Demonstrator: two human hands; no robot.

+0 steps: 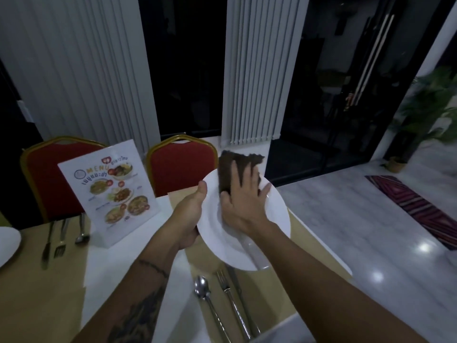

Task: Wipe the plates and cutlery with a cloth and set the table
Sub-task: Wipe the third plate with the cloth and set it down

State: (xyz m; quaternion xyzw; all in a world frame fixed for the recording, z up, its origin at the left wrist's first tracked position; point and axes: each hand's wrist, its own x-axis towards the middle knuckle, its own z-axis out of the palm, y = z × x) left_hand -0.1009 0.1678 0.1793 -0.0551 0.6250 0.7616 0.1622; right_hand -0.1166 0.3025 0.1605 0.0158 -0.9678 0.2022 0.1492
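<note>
A white plate (274, 219) is held tilted above the table. My left hand (190, 216) grips its left rim, thumb on top and fingers underneath. My right hand (243, 199) lies flat with spread fingers on a dark brown cloth (230, 160) and presses it against the plate's face; the cloth's far end sticks out past the rim. Below the plate, a spoon (202, 288), a fork (226, 285) and a knife (238, 288) lie side by side on a beige placemat (284, 280).
At the left, another setting has a knife (47, 246), fork (60, 243), spoon (81, 233) and the edge of a white plate (8, 243). A standing menu card (111, 191) is on the table. Two red chairs (183, 164) stand behind. Marble floor with a striped rug (415, 209) is to the right.
</note>
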